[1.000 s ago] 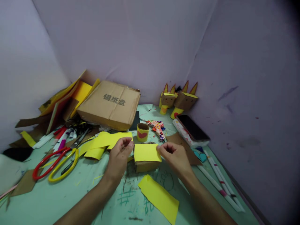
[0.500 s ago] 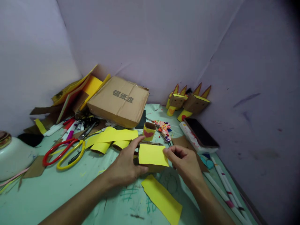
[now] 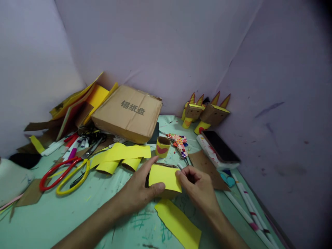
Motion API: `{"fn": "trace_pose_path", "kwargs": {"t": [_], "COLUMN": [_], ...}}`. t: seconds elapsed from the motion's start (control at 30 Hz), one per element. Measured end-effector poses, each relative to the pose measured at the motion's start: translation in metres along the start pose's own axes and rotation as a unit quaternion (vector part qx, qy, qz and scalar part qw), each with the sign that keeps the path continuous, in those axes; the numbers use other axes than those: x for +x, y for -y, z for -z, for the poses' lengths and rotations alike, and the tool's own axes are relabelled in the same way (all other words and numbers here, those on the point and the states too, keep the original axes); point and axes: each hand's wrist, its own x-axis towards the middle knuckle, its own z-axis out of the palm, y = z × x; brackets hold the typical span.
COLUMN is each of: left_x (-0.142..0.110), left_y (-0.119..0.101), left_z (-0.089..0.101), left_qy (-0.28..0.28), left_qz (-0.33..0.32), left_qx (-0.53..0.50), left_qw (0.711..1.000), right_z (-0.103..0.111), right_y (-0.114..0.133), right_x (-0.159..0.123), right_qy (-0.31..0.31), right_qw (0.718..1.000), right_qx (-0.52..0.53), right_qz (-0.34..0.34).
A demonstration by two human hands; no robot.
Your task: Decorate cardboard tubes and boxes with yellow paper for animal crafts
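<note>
Yellow paper [image 3: 164, 175] tops the small cardboard box [image 3: 169, 194], the left hand [image 3: 136, 188] gripping both, thumb now over its near edge, seemingly steadying it while the right hand [image 3: 199, 185] pinches its right edge.

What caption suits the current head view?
Two hands hold yellow paper against a small cardboard box.
</note>
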Motion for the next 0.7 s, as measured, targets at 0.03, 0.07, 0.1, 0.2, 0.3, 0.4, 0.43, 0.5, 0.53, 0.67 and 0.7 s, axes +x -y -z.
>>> {"fn": "trace_pose_path", "kwargs": {"t": [0.03, 0.07, 0.1, 0.2, 0.3, 0.4, 0.43, 0.5, 0.53, 0.67, 0.7], "left_x": [-0.0004, -0.0008, -0.0011, -0.0008, 0.0013, 0.003, 0.0032, 0.0032, 0.0032, 0.0032, 0.0032], "left_y": [0.0, -0.0003, -0.0005, -0.0008, -0.0003, -0.0007, -0.0011, -0.0021, -0.0026, -0.0036, -0.0036], "left_z": [-0.0026, -0.0048, -0.0066, -0.0092, -0.0103, -0.0115, -0.0118, -0.0121, -0.0121, -0.012, -0.0121], "left_qy": [-0.016, -0.026, -0.034, -0.048, -0.069, -0.083, -0.086, -0.088, -0.087, -0.086, -0.088], "left_qz": [0.002, 0.006, 0.015, 0.05, 0.058, 0.046, 0.045, 0.043, 0.043, 0.053, 0.057], "left_qx": [0.005, -0.001, -0.014, -0.062, -0.067, -0.037, -0.025, -0.007, -0.001, 0.011, 0.009], "left_qw": [1.0, 1.0, 0.999, 0.996, 0.994, 0.995, 0.995, 0.995, 0.995, 0.995, 0.994], "right_z": [-0.0003, -0.0004, -0.0003, 0.0005, 0.0015, 0.0024, 0.0026, 0.0029, 0.0029, 0.0017, 0.0013], "right_y": [-0.0006, -0.001, -0.0012, -0.0007, 0.0001, -0.0006, -0.0011, -0.0022, -0.0027, -0.0029, -0.0028], "right_x": [-0.0002, -0.0004, -0.0003, 0.0007, 0.0032, 0.0063, 0.0072, 0.0086, 0.009, 0.0095, 0.0094], "right_qy": [0.006, 0.012, 0.015, 0.012, 0.017, 0.04, 0.05, 0.068, 0.074, 0.073, 0.07], "right_qw": [1.0, 1.0, 1.0, 1.0, 0.999, 0.996, 0.995, 0.992, 0.991, 0.989, 0.99], "right_qx": [0.003, 0.004, 0.005, 0.012, 0.037, 0.064, 0.071, 0.088, 0.096, 0.112, 0.111], "right_qz": [0.001, 0.002, 0.003, -0.001, -0.022, -0.044, -0.048, -0.056, -0.059, -0.056, -0.053]}}
